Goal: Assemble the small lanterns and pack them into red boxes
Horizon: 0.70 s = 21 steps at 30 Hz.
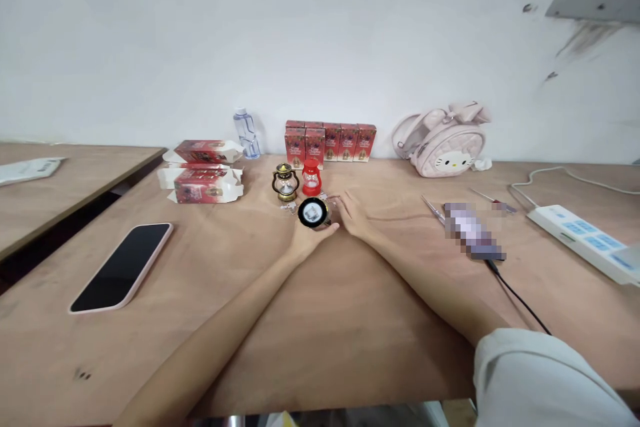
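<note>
My left hand (309,238) is closed around a small lantern (313,212). Its round black base faces me, with a pale centre whose details are too small to read, and a bit of brass colour shows at its edge. Just to the right, my right hand (351,215) rests near the tabletop with its fingers stretched out, holding nothing that I can see. Behind the held piece stand a brass-coloured lantern (285,184) and a red lantern (311,179), both upright. Small pale bits (289,207) lie on the table beside them, partly hidden.
Several red boxes (331,142) line the wall, near a bottle (247,133). Opened cartons (205,185) and a phone (123,268) lie left. To the right are a pink bag (447,147), a plugged-in phone (471,230), screwdrivers (501,206) and a power strip (583,240) with cables.
</note>
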{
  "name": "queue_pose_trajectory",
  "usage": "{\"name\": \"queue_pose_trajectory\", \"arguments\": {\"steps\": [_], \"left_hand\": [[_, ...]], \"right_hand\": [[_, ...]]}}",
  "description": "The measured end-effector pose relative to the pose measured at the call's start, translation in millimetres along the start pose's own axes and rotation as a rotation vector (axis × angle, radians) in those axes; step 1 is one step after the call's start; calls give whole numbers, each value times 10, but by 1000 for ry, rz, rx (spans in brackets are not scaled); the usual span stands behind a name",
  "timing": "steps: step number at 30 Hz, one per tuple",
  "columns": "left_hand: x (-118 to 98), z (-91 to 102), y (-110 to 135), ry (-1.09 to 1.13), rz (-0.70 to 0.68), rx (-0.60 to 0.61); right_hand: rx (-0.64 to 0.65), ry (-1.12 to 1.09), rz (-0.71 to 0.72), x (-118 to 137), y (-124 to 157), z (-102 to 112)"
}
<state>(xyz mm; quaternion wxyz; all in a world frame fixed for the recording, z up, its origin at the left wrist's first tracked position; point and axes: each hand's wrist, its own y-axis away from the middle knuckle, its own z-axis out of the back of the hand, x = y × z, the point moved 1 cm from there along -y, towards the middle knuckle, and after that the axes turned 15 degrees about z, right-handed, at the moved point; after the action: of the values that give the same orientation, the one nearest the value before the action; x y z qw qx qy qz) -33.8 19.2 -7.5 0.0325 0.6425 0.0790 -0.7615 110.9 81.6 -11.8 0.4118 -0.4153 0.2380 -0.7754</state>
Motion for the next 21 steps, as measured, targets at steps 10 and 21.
{"name": "queue_pose_trajectory", "arguments": {"steps": [10,21], "left_hand": [[33,12,-73,45,56,-8],[40,34,-83,38,58,45]], "right_hand": [[495,284,137,-374,-10,53],[458,268,110,409,654,344]]}}
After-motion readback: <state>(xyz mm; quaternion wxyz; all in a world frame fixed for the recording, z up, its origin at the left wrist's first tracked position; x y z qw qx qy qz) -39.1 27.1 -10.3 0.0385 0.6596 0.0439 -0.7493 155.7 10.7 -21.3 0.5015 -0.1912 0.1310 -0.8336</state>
